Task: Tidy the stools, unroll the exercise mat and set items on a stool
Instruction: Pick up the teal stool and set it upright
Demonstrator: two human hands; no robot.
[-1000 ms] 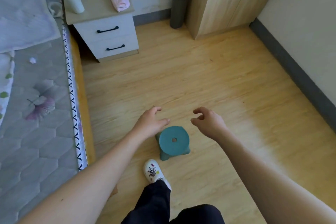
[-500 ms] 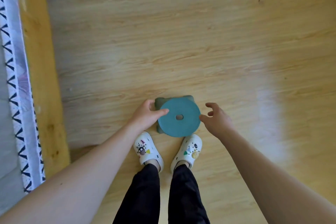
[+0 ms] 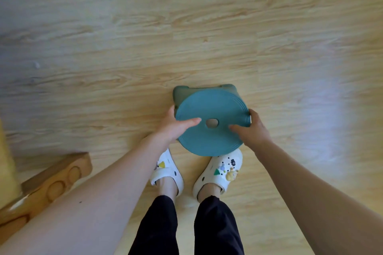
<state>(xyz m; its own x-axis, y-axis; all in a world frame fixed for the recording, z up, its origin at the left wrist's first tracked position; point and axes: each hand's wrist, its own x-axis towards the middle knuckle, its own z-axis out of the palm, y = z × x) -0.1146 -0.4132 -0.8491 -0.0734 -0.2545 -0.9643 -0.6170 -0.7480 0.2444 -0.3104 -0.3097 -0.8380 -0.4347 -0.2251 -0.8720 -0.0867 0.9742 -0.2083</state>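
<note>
Hands grip the teal stool (image 3: 211, 130) from both sides, seen from straight above. No container shows anywhere in view (the stool's round seat carries nothing, only a small hole at its centre and raised rings near the rim). The left hand (image 3: 173, 128) wraps the seat's left edge: its thumb lies flat across the top, pointing toward the centre hole, while the other fingers curl under the rim and are mostly hidden. The right hand (image 3: 251, 129) mirrors it on the right edge, thumb on top and reaching inward, one fingertip visible over the far rim. Both hands are closed on the seat, fingers spread only as far as the rim's thickness asks.

The stool sits over the wooden floor (image 3: 145, 37), directly ahead of the person's feet, its seat overlapping the toes of the white clogs (image 3: 219, 172), which carry small coloured charms. Two green legs show past the seat's far edge; whether the legs touch the floor cannot be told. At lower left a wooden piece (image 3: 53, 184) with round recesses lies on the floor, partly hidden by the left forearm.
</note>
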